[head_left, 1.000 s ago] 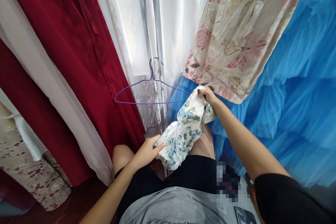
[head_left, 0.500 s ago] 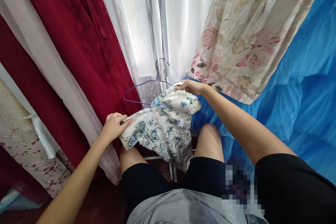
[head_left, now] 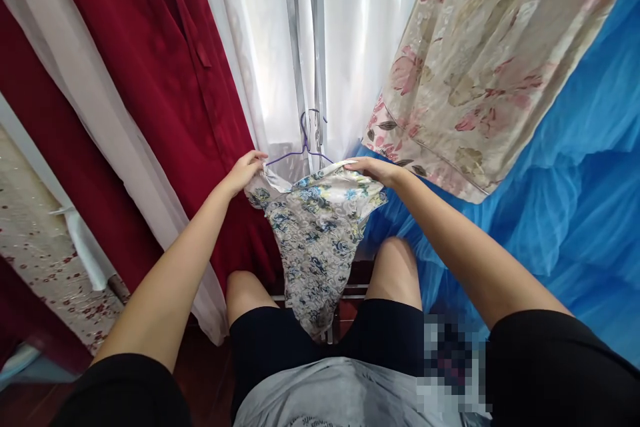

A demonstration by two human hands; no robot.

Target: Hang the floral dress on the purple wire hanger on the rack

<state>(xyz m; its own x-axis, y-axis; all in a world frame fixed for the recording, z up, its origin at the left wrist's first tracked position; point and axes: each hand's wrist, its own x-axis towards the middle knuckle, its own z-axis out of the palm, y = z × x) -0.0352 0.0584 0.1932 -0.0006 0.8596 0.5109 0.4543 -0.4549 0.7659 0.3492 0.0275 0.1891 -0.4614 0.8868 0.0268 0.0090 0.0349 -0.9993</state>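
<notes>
A white floral blouse (head_left: 320,220) with blue and yellow flowers hangs between my hands, over a purple hanger (head_left: 305,141). My left hand (head_left: 246,171) grips the blouse's left shoulder by the collar edge, at the left end of the hanger. On the other side, my right hand (head_left: 373,168) is closed on the right shoulder. The hanger's arms are mostly hidden inside the blouse, with its hook and upper slopes showing above the neckline. The lower part of the blouse drops between my knees.
Behind the hanger stands a grey metal pole (head_left: 295,33) before a white curtain (head_left: 370,27). Dark red cloth (head_left: 150,67) hangs at left. To the right hang a beige floral cloth (head_left: 475,73) and ruffled blue fabric (head_left: 575,213).
My left hand has moved up and right, bringing the left shoulder of the blouse over the hanger's left arm. My right hand stays nearly in place. The blouse now hangs straighter.
</notes>
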